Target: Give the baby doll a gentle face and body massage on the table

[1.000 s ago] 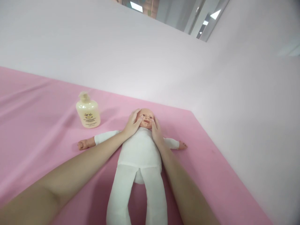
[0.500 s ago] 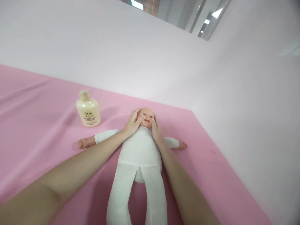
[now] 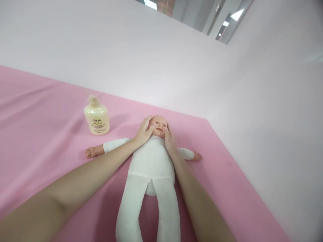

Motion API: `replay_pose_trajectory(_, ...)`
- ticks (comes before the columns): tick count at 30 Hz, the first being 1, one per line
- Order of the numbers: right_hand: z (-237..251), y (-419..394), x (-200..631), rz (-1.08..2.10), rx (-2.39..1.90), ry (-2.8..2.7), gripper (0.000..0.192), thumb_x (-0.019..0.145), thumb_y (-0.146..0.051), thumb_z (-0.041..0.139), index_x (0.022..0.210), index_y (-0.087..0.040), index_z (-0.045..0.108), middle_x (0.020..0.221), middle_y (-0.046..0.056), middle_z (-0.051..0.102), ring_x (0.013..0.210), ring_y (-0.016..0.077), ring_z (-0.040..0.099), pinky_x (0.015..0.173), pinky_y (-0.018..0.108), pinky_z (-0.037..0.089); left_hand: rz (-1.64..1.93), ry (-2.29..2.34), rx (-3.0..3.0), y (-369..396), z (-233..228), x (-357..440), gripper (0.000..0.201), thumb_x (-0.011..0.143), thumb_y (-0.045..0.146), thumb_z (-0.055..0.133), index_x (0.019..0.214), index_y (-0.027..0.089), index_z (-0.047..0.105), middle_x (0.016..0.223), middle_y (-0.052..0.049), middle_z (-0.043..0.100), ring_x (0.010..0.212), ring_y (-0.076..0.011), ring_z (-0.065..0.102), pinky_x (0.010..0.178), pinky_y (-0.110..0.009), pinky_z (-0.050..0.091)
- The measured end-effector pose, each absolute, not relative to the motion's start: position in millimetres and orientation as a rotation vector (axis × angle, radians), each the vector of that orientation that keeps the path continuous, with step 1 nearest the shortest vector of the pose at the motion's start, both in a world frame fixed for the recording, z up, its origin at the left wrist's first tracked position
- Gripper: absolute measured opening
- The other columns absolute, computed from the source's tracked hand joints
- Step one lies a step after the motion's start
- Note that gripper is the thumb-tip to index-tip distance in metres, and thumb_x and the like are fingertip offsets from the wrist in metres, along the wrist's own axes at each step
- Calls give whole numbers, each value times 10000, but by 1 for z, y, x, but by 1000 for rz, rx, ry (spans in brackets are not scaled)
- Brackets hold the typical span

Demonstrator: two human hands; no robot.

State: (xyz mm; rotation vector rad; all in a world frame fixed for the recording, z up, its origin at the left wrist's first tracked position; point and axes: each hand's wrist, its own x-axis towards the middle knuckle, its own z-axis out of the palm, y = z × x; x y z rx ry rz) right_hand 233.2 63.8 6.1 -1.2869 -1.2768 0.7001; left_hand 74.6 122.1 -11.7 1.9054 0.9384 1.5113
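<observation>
Two hands cupped the doll point(image 3: 152, 158) at its head point(image 3: 159, 125), one along each side, with the face uncovered between them. The left hand point(image 3: 145, 131) lay unclenched, thumb parted from the fingers and reaching over the near cheek; the right hand point(image 3: 171, 140) rested likewise against the opposite cheek, though its far fingers were partly hidden. The hands were apart from each other, and how hard they pressed could not be told. The doll lay on its back on a pink sheet point(image 3: 234, 191), arms flung out to both sides, its lower legs cut off by the bottom of the view. The likeliest trouble, as I judged it, was uneven pressure: more push from one palm than the other could roll the head sideways or slip a thumb toward an eye. A firm pull toward the wearer could drag the whole body and bunch the sheet, which already showed creases on the left. The left forearm point(image 3: 101, 171) crossed in front of one white sleeve point(image 3: 116, 144), so a sweep outward might catch that arm. A pump bottle point(image 3: 97, 119) stood upright beyond it, well apart from the hand, and only a wide swing seemed likely to topple it.
</observation>
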Motion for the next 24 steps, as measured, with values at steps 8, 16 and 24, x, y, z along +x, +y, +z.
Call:
replay_pose_trajectory(8,6,63,234,717,-1288,-1275,687,947,-661,473,1503,-257,505,1582,61,521,1482,234,468,1259,456,354,1512,937,1892,122,-11,76,521,1018,529,469,1452,240,474,1506,-126,516,1442,-252,460,1259,-470,316)
replay_pose_trajectory(16,11,59,233,727,-1330,-1269,750,939,-667,466,1535,-211,463,1614,87,474,1519,253,417,1289,457,303,1520,931,1887,120,-10,76,510,1019,508,472,1445,227,479,1505,-132,518,1442,-256,459,1263,-469,312)
replay_pose_trajectory(24,11,58,234,742,-1307,-1269,731,945,-663,475,1532,-227,461,1614,76,476,1506,237,433,1276,439,327,1511,937,1904,120,-9,75,516,1019,514,463,1444,222,470,1506,-136,515,1441,-259,455,1263,-479,311)
